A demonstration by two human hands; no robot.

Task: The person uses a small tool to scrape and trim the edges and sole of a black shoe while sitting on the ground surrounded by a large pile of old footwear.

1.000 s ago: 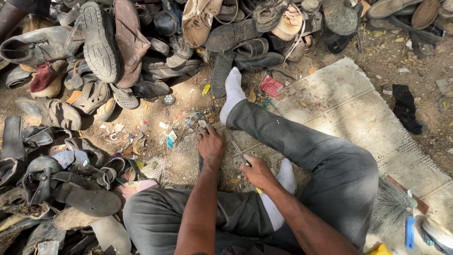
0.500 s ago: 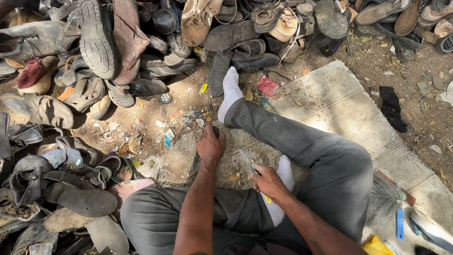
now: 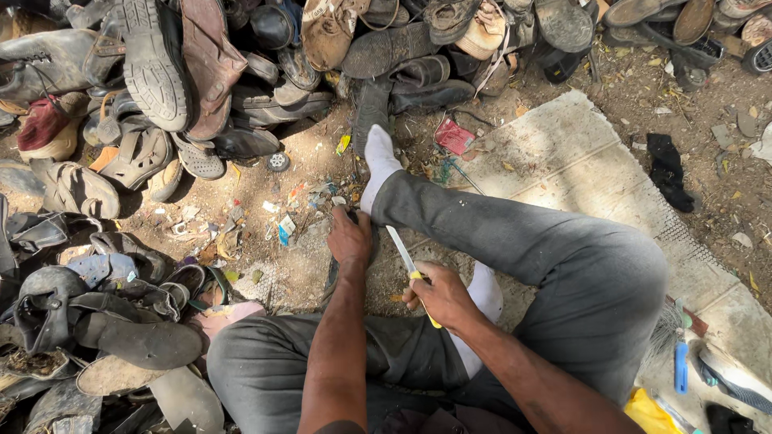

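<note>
The knife (image 3: 407,263) with a yellow handle lies in the right hand (image 3: 438,293), whose fingers are clenched around the handle, and its blade points up toward the left hand (image 3: 350,237). The left hand presses down on a dark flat piece (image 3: 334,272) on the ground just beside the white sock (image 3: 378,165); its fingers are curled over the piece. Around the grey trouser legs (image 3: 531,241) a big heap of old shoes (image 3: 153,72) lies on the dirt, and a pale mat (image 3: 563,161) is on the right.
</note>
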